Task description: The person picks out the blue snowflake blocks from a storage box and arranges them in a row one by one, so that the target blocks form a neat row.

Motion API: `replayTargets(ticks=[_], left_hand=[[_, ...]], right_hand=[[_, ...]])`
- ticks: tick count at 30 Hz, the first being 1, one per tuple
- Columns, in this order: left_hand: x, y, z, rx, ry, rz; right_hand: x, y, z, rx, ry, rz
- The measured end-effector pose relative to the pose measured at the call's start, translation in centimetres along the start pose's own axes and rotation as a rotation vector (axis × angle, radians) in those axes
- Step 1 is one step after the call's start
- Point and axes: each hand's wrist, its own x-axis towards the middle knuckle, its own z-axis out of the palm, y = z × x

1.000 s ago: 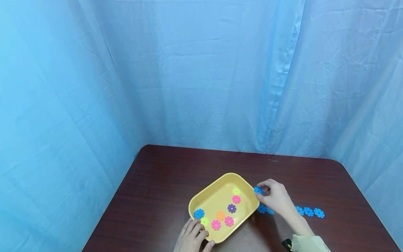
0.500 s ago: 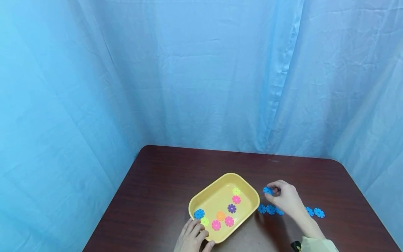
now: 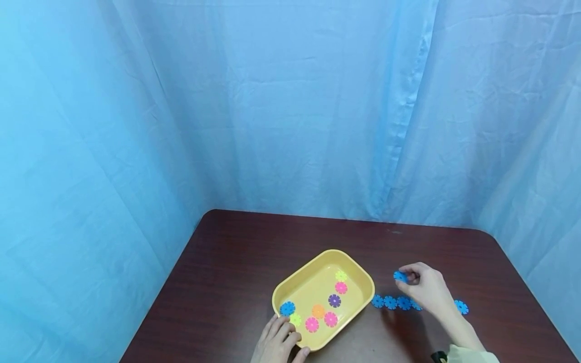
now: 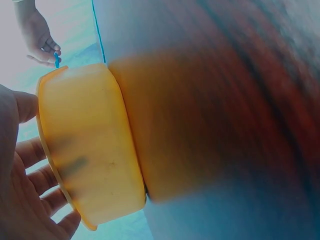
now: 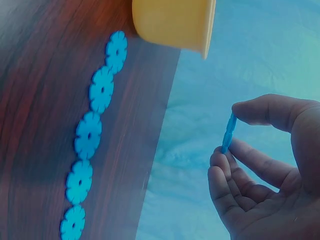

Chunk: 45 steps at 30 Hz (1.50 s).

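Observation:
My right hand (image 3: 428,290) pinches a blue snowflake building disc (image 3: 400,276) between thumb and fingertips, above the table to the right of the yellow tray (image 3: 299,276). In the right wrist view the held disc (image 5: 229,132) shows edge-on. Below that hand a row of several blue discs (image 3: 390,302) lies flat on the table, partly hidden by the hand and wrist. My left hand (image 3: 276,339) grips the tray's near-left rim, its fingers hooked over it. Seen from the left wrist, finger shadows show through the tray wall (image 4: 95,150).
Inside the tray lie loose discs: pink ones (image 3: 331,319), a purple one (image 3: 334,301), an orange one (image 3: 318,311), yellow ones (image 3: 341,276) and blue (image 3: 287,308). The dark wooden table (image 3: 240,252) is surrounded by light blue curtains (image 3: 290,111).
My right hand has moved rightward from the tray's right edge, carrying the blue disc along above the row. More of the row's left part now shows. The left hand stays on the tray.

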Motion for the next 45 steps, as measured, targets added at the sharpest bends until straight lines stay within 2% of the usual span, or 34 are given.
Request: replayTargets(ticks=[8,26,34,41,45], left_hand=[[0.1,0.0,-0.2,-0.019,-0.028,-0.017],[0.1,0.2,-0.4,-0.043,-0.078,-0.043],[0.0,0.1,-0.2,-0.027,-0.050,-0.029],[0.1,0.2,-0.3,-0.040,-0.070,-0.039],[0.2,0.2,-0.5,-0.038,-0.081,-0.043]], right_hand=[[-0.2,1.2,-1.3,-0.025,0.021,0.007],[-1.2,4.7,-4.1,-0.048,0.028,0.092],[-1.2,5.7,-4.9,-0.066,0.035,0.111],[-1.4,7.0,-5.9,-0.045,-0.007,0.182],[-1.5,8.0,-6.2,-0.056,0.004,0.215]])
